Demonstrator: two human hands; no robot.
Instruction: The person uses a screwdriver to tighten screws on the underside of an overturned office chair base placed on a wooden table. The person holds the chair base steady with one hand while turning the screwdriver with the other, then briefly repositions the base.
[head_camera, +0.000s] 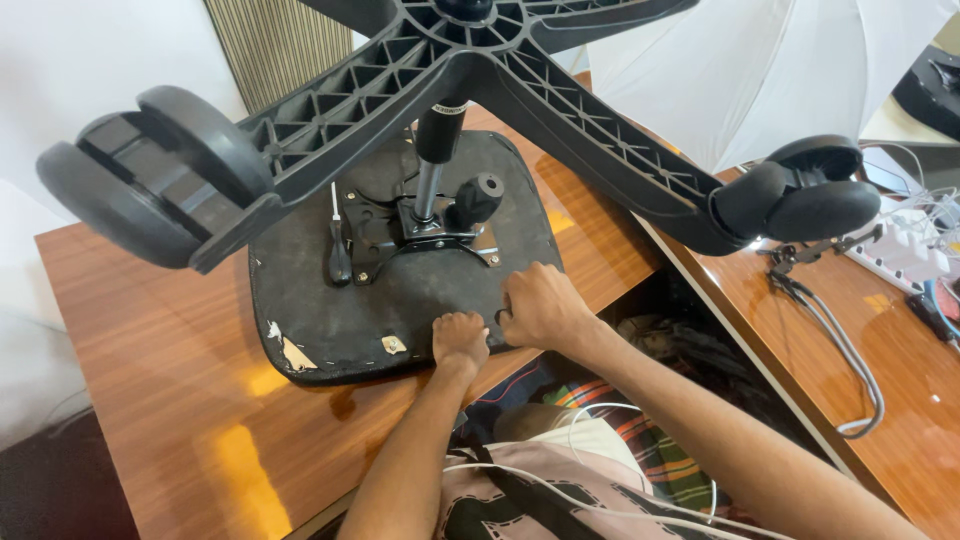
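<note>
An office chair lies upside down on a wooden table (150, 400). Its black seat underside (330, 310) faces up, with the metal mechanism plate (420, 235), a black knob (475, 198) and the gas column (435, 150) rising to the black star base (480, 60). My left hand (460, 340) and my right hand (540, 305) rest side by side on the seat's near edge, fingers curled down onto it. I cannot tell whether they hold anything small. A black-handled screwdriver (340, 255) lies on the seat left of the mechanism.
Castor wheels hang at the left (150, 170) and right (800, 195) ends of the base. A second wooden table (880, 330) on the right carries grey cables (850, 360) and a white power strip (910, 245). A white umbrella (770, 70) stands behind.
</note>
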